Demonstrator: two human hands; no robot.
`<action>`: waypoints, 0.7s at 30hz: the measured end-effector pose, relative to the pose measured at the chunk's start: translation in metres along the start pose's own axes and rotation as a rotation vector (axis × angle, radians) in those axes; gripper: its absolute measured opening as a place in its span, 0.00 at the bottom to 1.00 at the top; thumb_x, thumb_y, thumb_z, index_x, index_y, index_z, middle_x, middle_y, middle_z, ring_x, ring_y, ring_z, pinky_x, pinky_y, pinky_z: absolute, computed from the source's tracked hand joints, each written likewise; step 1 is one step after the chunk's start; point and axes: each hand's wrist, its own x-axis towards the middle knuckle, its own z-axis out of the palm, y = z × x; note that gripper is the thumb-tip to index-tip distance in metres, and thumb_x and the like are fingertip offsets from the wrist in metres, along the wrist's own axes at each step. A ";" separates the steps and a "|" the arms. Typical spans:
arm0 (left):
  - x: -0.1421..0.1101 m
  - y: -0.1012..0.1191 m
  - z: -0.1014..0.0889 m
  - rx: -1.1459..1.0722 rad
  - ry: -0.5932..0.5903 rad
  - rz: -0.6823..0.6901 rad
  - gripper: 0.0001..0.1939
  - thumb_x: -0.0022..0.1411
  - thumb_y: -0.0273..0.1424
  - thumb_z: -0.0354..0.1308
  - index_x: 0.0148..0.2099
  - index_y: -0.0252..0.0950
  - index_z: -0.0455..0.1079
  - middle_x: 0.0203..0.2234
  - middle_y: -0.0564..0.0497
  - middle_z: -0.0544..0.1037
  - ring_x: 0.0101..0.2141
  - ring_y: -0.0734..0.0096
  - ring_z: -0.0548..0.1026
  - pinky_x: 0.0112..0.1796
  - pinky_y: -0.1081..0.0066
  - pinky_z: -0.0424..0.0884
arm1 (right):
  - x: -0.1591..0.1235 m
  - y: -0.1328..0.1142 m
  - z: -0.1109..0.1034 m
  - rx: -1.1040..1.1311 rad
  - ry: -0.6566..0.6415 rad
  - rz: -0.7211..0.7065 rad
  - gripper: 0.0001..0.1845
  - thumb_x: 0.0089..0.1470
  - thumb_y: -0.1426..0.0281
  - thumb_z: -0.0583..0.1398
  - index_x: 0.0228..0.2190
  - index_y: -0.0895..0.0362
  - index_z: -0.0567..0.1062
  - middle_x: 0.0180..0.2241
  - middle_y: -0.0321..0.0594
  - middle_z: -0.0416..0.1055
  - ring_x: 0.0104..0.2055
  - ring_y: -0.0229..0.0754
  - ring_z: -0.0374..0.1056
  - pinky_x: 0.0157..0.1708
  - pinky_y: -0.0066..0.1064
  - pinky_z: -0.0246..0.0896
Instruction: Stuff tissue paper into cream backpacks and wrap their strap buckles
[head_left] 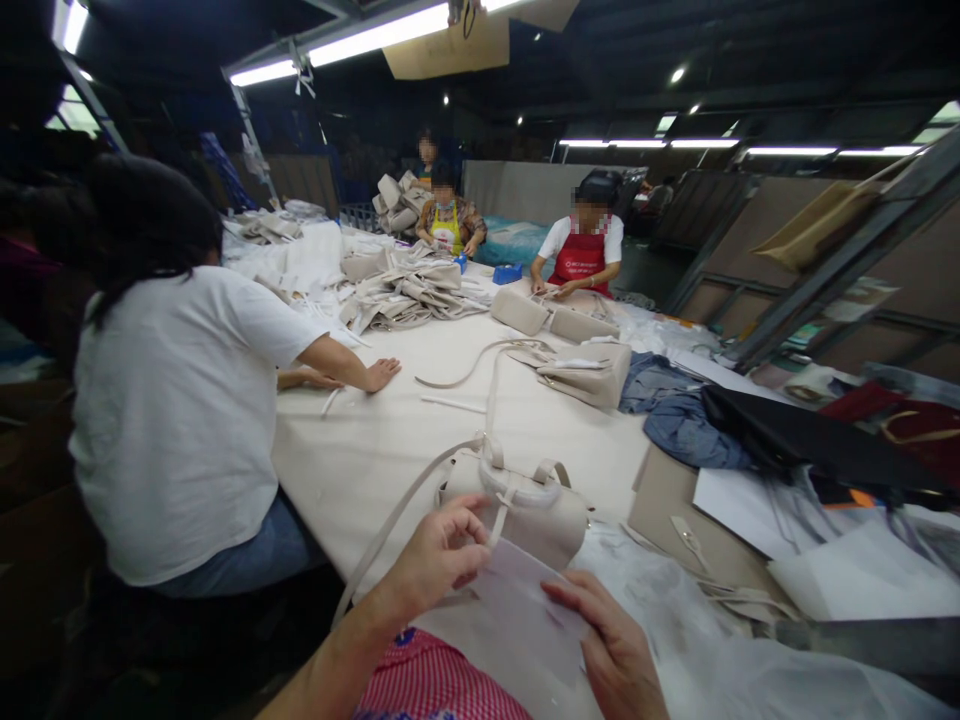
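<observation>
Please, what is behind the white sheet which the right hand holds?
Beyond the sheet in the right hand, a beige handbag shows on the table. Whatever the sheet covers cannot be seen.

The pale counter carries a beige handbag near, more bags farther right, beige pieces heaped far, and blue cloth at right.

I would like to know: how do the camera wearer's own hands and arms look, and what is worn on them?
Both the left hand and the right hand are bare, without gloves. The visible left forearm has no sleeve, watch or bracelet. I can make out no rings. Between the arms, a red-and-white striped garment shows.
</observation>
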 end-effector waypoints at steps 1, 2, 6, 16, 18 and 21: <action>-0.001 0.001 0.001 -0.050 -0.016 -0.057 0.06 0.43 0.30 0.61 0.23 0.33 0.68 0.57 0.42 0.64 0.28 0.74 0.72 0.23 0.75 0.64 | 0.001 -0.005 0.003 0.042 0.013 0.017 0.15 0.43 0.72 0.59 0.31 0.48 0.82 0.37 0.42 0.76 0.41 0.49 0.71 0.40 0.33 0.68; -0.002 0.002 0.003 -0.097 -0.013 -0.096 0.08 0.42 0.31 0.62 0.23 0.32 0.67 0.56 0.41 0.66 0.27 0.75 0.72 0.21 0.76 0.63 | 0.003 -0.010 0.006 0.082 0.031 0.036 0.12 0.44 0.70 0.60 0.31 0.48 0.83 0.37 0.42 0.76 0.41 0.50 0.71 0.40 0.34 0.68; -0.004 0.003 0.005 -0.148 0.131 -0.080 0.09 0.40 0.31 0.64 0.20 0.31 0.67 0.54 0.43 0.67 0.32 0.72 0.73 0.21 0.78 0.62 | 0.003 -0.012 0.013 0.193 0.040 0.092 0.08 0.44 0.66 0.64 0.30 0.48 0.83 0.38 0.42 0.76 0.43 0.51 0.70 0.43 0.35 0.67; -0.006 -0.016 0.010 -0.322 0.081 -0.165 0.13 0.39 0.36 0.66 0.23 0.33 0.66 0.12 0.55 0.68 0.16 0.75 0.65 0.22 0.73 0.60 | -0.004 0.009 0.025 0.221 -0.050 0.081 0.09 0.45 0.64 0.65 0.32 0.46 0.83 0.39 0.43 0.75 0.44 0.51 0.70 0.43 0.35 0.67; -0.004 -0.020 0.010 -0.289 0.142 -0.145 0.14 0.38 0.36 0.66 0.23 0.33 0.66 0.13 0.56 0.68 0.16 0.78 0.64 0.22 0.74 0.59 | -0.005 0.007 0.024 0.202 -0.091 0.061 0.10 0.46 0.63 0.64 0.33 0.45 0.82 0.40 0.43 0.76 0.44 0.51 0.70 0.44 0.36 0.67; -0.001 -0.023 0.010 -0.223 0.227 -0.140 0.14 0.38 0.35 0.66 0.22 0.33 0.65 0.13 0.58 0.66 0.16 0.81 0.61 0.21 0.76 0.56 | -0.005 0.003 0.012 0.251 -0.224 0.123 0.14 0.45 0.59 0.65 0.36 0.47 0.82 0.46 0.45 0.74 0.51 0.54 0.68 0.48 0.39 0.65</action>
